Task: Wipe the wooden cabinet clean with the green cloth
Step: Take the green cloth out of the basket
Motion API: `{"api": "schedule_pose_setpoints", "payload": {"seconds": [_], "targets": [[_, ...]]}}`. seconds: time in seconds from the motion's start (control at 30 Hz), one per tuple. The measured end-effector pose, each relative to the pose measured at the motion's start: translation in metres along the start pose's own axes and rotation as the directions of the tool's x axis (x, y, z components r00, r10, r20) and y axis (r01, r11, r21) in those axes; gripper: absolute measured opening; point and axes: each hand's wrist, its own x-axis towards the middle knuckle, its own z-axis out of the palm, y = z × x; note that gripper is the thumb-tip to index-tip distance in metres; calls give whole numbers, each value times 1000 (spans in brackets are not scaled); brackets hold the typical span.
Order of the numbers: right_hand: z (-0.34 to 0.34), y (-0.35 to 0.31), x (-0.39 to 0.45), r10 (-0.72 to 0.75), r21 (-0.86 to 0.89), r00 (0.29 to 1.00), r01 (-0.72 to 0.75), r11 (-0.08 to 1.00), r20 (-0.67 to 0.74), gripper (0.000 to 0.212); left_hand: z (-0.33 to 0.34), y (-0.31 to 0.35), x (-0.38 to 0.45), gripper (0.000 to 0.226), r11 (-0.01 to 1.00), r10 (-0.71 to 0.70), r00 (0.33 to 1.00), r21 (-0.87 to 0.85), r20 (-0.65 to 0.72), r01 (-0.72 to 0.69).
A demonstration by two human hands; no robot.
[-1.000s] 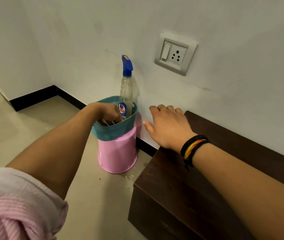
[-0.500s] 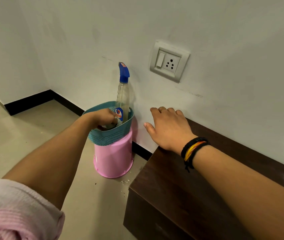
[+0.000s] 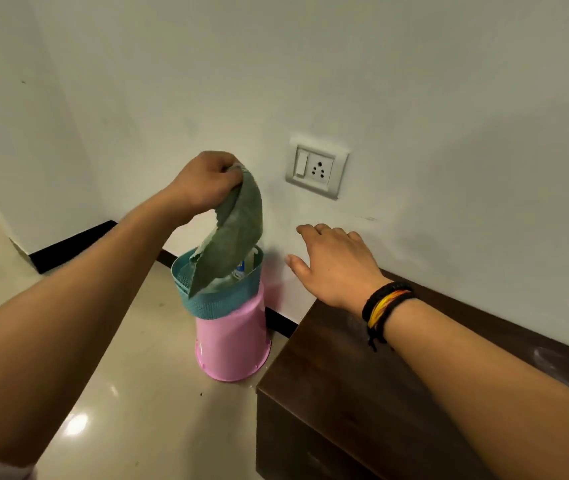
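My left hand [image 3: 206, 181] is raised above the basket and grips the top of the green cloth [image 3: 232, 237], which hangs down limp with its lower end still inside the teal basket [image 3: 219, 301]. The dark wooden cabinet [image 3: 362, 382] stands low at the right against the wall. My right hand [image 3: 336, 263], with dark and yellow bands on its wrist, hovers open with spread fingers over the cabinet's far left corner, close to the wall.
The teal basket sits on an upturned pink bucket [image 3: 232, 344] on the glossy floor, left of the cabinet. A spray bottle [image 3: 241, 268] stands inside the basket, mostly hidden by the cloth. A wall socket [image 3: 316, 168] is above my right hand.
My left hand came up out of the basket, pulling the green cloth with it. The cloth now covers most of the spray bottle. My right hand stayed near the cabinet corner.
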Motion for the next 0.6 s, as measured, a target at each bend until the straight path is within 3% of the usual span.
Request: {"api": "schedule_pose_setpoints", "payload": {"seconds": [0.1,0.2,0.3,0.4,0.53,0.6], "targets": [[-28,5,-12,22,192,998,-10,981,-60,70,-9,78,-13,24,967,207,976,137,63,-214],[-64,22,-38,94,396,980,-16,918,-177,85,-8,140,-28,24,959,281,949,-16,141,-282],[-92,49,-66,145,529,954,17,848,-262,85,-3,179,-41,21,929,312,922,-278,228,-245],[-112,87,-101,211,765,955,25,644,-209,76,15,203,-57,22,837,324,911,-526,256,-150],[-126,130,-153,196,710,970,-38,703,-142,28,48,227,-72,23,759,309,908,-649,283,-56],[-132,142,-168,230,644,950,-42,764,-210,37,62,230,-75,22,771,258,927,-636,272,-28]]}}
